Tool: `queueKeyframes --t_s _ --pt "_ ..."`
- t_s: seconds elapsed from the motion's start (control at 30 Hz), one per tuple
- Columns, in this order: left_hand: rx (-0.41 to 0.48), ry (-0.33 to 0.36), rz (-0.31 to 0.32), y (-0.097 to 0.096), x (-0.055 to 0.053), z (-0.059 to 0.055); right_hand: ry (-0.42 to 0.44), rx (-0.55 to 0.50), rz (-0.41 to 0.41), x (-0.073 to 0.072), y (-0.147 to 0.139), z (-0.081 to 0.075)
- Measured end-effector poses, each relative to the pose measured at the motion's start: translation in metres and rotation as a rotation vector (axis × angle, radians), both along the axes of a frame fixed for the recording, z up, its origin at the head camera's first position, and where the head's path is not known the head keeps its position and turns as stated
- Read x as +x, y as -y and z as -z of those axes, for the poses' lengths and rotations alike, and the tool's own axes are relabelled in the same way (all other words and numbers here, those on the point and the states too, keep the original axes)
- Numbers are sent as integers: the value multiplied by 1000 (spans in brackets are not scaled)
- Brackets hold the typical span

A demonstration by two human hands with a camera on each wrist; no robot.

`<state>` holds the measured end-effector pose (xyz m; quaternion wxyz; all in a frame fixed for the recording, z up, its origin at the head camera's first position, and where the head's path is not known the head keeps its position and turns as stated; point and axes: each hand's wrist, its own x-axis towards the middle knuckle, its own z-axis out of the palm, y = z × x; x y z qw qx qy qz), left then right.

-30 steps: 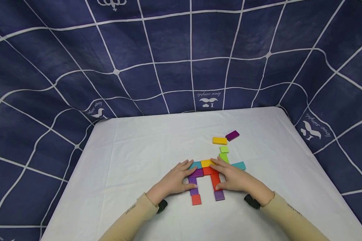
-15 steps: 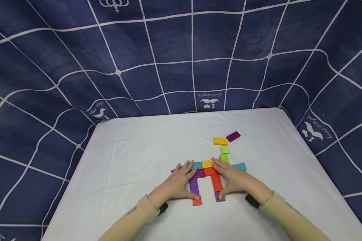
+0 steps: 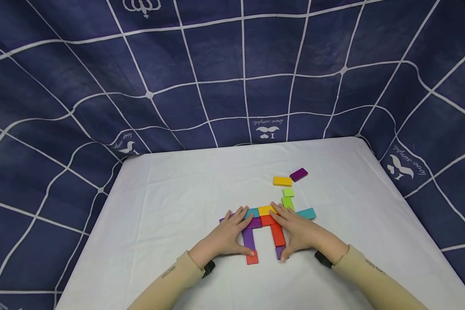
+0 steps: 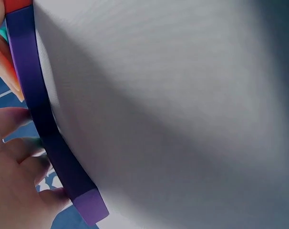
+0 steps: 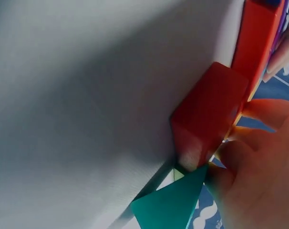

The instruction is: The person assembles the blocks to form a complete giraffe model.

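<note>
Flat coloured blocks lie edge to edge on the white cloth. My left hand (image 3: pixel 226 237) spreads over the left side, its fingers on a purple block (image 3: pixel 254 223) and a blue block (image 3: pixel 252 212). Its thumb touches a small red block (image 3: pixel 252 259) below an upright violet strip (image 3: pixel 249 239). On the right side my right hand (image 3: pixel 303 231) has its fingertips by a yellow block (image 3: pixel 265 210). Its thumb rests on a small purple block (image 3: pixel 280 253), under a red block (image 3: pixel 277 235). Another red block (image 3: pixel 267 220) joins the middle. The right hand hides part of the arrangement.
A light green block (image 3: pixel 287 202) and a smaller green one (image 3: pixel 288 192) rise above the right hand. Farther back lie a yellow block (image 3: pixel 282 181) and a dark purple block (image 3: pixel 299 174). A teal block (image 3: pixel 308 213) sticks out right. Blue gridded cloth (image 3: pixel 217 99) hangs around the table.
Both thumbs have slid toward the person, onto the small red and small purple blocks. The left fingers have shifted, baring a purple block's end at the left. The blocks look nearly unmoved.
</note>
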<state>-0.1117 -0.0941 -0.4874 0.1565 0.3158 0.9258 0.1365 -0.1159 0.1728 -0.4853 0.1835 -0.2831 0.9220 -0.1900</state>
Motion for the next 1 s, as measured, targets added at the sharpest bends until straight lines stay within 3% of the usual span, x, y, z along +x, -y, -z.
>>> queueKeyframes --t_s 0.37,1.0 --pt "-14 10 -15 0 0 1 -1 47 1 1 3 -3" --pt "0 16 -8 1 1 2 -9 32 13 3 2 -2"
